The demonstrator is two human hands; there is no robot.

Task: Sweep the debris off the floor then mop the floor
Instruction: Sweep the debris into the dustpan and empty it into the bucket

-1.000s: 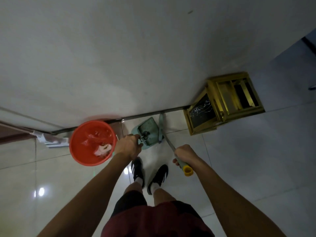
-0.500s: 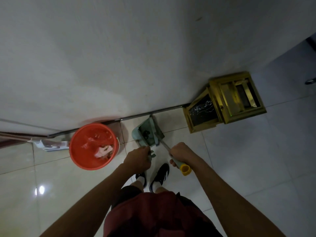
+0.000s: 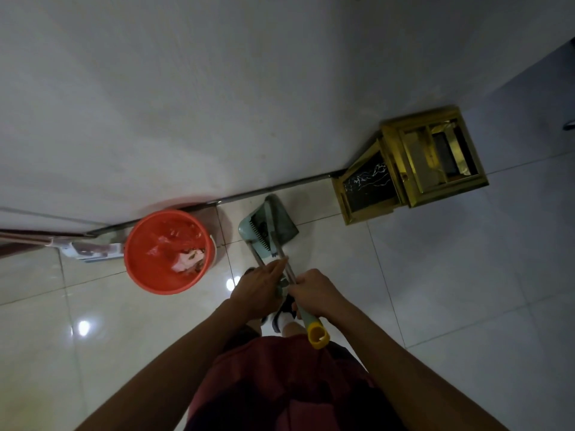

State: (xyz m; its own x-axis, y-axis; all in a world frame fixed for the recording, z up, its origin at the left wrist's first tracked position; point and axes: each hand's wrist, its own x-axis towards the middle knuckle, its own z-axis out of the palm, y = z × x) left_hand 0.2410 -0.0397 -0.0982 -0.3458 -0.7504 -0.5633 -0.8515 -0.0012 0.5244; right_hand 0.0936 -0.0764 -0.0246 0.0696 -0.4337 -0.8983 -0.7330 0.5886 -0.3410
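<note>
A green dustpan (image 3: 281, 227) stands on the tiled floor by the wall, its comb teeth facing me. My left hand (image 3: 259, 289) holds the dustpan's thin metal handle (image 3: 259, 259). My right hand (image 3: 315, 293) grips the broom handle (image 3: 312, 326), which ends in a yellow cap (image 3: 318, 335). The two handles lie side by side and run down into the pan. The broom head is tucked against the dustpan and mostly hidden. An orange bucket (image 3: 146, 275) lined with a red bag holds debris and paper.
A gold-framed bin (image 3: 404, 164) stands against the wall to the right. A white flat mop head (image 3: 90, 251) lies by the wall left of the bucket. My shoes (image 3: 281, 318) show below my hands. Glossy floor tiles spread to left and right.
The broom handle has swung in beside the dustpan handle, and my two hands have come together. The view has drawn closer to the dustpan.
</note>
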